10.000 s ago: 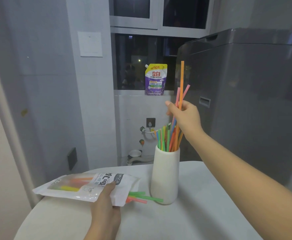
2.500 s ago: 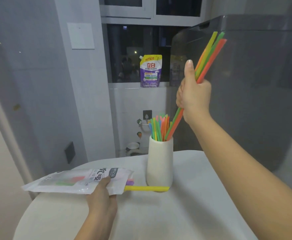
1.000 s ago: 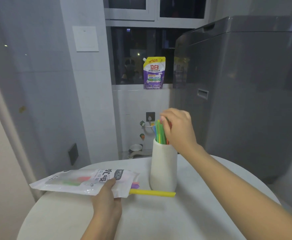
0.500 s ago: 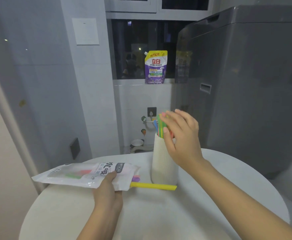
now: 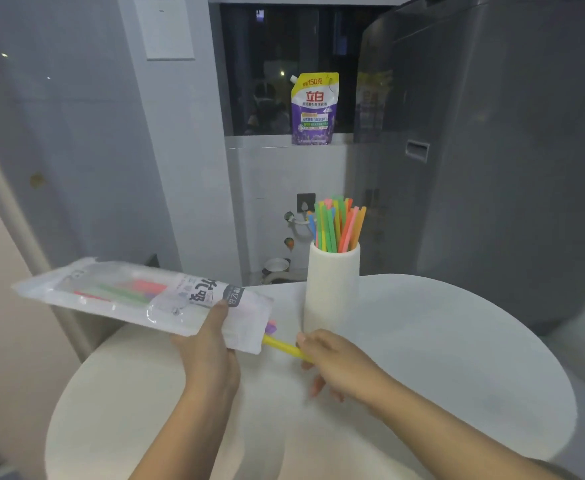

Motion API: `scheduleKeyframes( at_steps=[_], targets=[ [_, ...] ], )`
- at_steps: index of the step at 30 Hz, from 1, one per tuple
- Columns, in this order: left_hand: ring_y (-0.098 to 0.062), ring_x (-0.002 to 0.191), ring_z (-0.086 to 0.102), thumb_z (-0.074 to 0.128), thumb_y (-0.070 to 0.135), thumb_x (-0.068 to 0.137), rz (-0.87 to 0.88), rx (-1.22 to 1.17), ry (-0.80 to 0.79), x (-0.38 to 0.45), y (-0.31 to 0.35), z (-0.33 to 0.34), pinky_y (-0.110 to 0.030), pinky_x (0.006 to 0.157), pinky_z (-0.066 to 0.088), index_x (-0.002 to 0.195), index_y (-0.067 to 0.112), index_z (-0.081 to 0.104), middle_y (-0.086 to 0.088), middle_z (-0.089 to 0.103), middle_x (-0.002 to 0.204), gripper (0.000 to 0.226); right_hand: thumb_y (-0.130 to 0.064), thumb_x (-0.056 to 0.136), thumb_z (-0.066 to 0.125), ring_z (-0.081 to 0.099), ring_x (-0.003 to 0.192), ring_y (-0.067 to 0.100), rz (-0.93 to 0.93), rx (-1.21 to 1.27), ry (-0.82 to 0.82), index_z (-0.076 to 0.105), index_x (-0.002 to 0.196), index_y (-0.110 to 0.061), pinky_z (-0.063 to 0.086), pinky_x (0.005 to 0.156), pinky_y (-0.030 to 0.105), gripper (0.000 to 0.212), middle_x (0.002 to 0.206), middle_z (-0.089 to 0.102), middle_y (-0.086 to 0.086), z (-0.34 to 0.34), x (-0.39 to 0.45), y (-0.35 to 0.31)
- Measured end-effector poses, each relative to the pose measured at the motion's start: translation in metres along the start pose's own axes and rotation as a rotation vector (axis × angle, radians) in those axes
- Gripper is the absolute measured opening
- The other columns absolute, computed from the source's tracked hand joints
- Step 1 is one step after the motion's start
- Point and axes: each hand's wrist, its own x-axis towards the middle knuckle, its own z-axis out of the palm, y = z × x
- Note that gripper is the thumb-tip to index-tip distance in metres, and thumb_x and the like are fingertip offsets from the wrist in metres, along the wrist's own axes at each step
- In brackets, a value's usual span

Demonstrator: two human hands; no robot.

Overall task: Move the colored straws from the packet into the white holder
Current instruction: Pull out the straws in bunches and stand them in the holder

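A white straw packet (image 5: 138,296) is held above the table's left edge by my left hand (image 5: 211,348), thumb on top. A few straws show through its clear window. A yellow straw (image 5: 282,346) and a purple tip (image 5: 271,328) stick out of the packet's open right end. My right hand (image 5: 332,363) pinches the yellow straw just right of the packet opening. The white holder (image 5: 332,289) stands upright behind that hand, filled with several colored straws (image 5: 337,223).
The round white table (image 5: 440,358) carries the holder. A grey washing machine (image 5: 491,150) rises at the right behind the table. A purple detergent pouch (image 5: 313,109) stands on the window sill. Tiled wall and taps lie beyond the table.
My right hand left the straws in the holder and came down to the yellow straw at the packet's mouth, taking hold of it. The packet tilted up slightly.
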Motion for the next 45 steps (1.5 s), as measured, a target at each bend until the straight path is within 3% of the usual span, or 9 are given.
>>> scheduleKeyframes(
  at_steps=[6,12,17,20,25,31,37,40,45],
  targets=[
    [-0.018,0.104,0.071,0.070,0.013,0.080,0.198,0.245,-0.158,-0.010,-0.006,0.001,-0.038,0.090,0.056,0.118,0.025,0.063,0.002,0.074,0.110,0.041,-0.046,0.095,0.041,0.066,0.054,0.019,0.309,0.591,-0.078,0.059,0.109,-0.012,0.024,0.035,0.017,0.041,0.095,0.064,0.011,0.005,0.010,-0.004],
    [-0.015,0.107,0.070,0.070,0.015,0.078,0.226,0.280,-0.243,-0.021,-0.008,0.007,-0.037,0.092,0.054,0.104,0.045,0.066,0.006,0.074,0.112,0.040,-0.049,0.093,0.042,0.065,0.051,0.019,0.272,0.593,-0.070,0.063,0.100,-0.017,0.020,0.030,0.013,0.039,0.089,0.073,0.005,0.009,0.013,-0.007],
    [-0.014,0.104,0.070,0.066,0.006,0.086,0.154,0.174,-0.124,-0.013,-0.011,0.003,-0.036,0.095,0.053,0.130,0.020,0.057,-0.001,0.070,0.120,0.046,-0.041,0.094,0.044,0.043,0.037,0.009,0.072,0.310,0.141,0.056,0.073,-0.018,0.028,0.040,0.017,0.033,0.054,0.054,0.000,0.010,0.015,-0.004],
    [-0.011,0.098,0.070,0.059,-0.002,0.091,0.011,0.073,-0.005,-0.004,-0.013,-0.002,-0.033,0.089,0.054,0.119,0.021,0.061,-0.001,0.069,0.120,0.036,-0.037,0.092,0.051,0.043,0.040,0.002,-0.122,0.129,0.267,0.055,0.063,-0.021,0.031,0.042,0.012,0.033,0.042,0.049,-0.008,0.004,0.016,-0.004],
    [-0.022,0.121,0.061,0.054,-0.004,0.093,-0.171,-0.024,0.096,0.002,-0.013,-0.005,-0.037,0.104,0.048,0.141,0.005,0.050,-0.010,0.060,0.139,0.049,-0.032,0.086,0.062,0.047,0.041,-0.001,-0.212,0.194,0.206,0.067,0.071,-0.024,0.035,0.046,0.013,0.018,0.048,0.056,-0.008,-0.011,0.008,-0.008],
    [-0.020,0.107,0.062,0.051,-0.005,0.094,-0.238,-0.111,0.149,-0.001,-0.006,-0.001,-0.029,0.090,0.054,0.142,0.002,0.048,-0.010,0.059,0.140,0.049,-0.035,0.076,0.069,0.059,0.062,0.010,-0.162,0.866,0.074,0.060,0.104,-0.006,0.043,0.053,0.020,0.041,0.083,0.061,0.003,0.004,0.001,-0.008],
    [-0.021,0.103,0.063,0.050,-0.005,0.094,-0.293,-0.121,0.100,-0.009,-0.010,0.005,-0.027,0.078,0.056,0.141,-0.001,0.048,-0.012,0.059,0.139,0.047,-0.054,0.059,0.065,0.058,0.095,0.009,-0.125,0.845,-0.002,0.046,0.123,-0.033,0.043,0.078,0.025,0.070,0.116,0.061,-0.007,0.032,0.004,-0.012],
    [-0.021,0.099,0.065,0.050,-0.004,0.094,-0.314,-0.103,0.071,-0.015,-0.015,0.007,-0.027,0.074,0.057,0.139,0.000,0.050,-0.011,0.062,0.132,0.046,-0.042,0.080,0.062,0.062,0.095,0.015,-0.133,0.963,0.078,0.051,0.129,-0.030,0.046,0.090,0.035,0.052,0.114,0.064,0.001,0.033,0.014,-0.020],
    [-0.017,0.078,0.063,0.046,-0.004,0.096,-0.316,-0.138,0.054,-0.012,-0.010,0.006,-0.022,0.040,0.053,0.115,0.005,0.057,-0.008,0.064,0.102,0.023,-0.036,0.084,0.058,0.065,0.096,0.017,-0.160,0.903,0.303,0.074,0.096,-0.020,0.048,0.096,0.035,0.026,0.096,0.071,-0.003,0.019,0.017,-0.022]
  ],
)
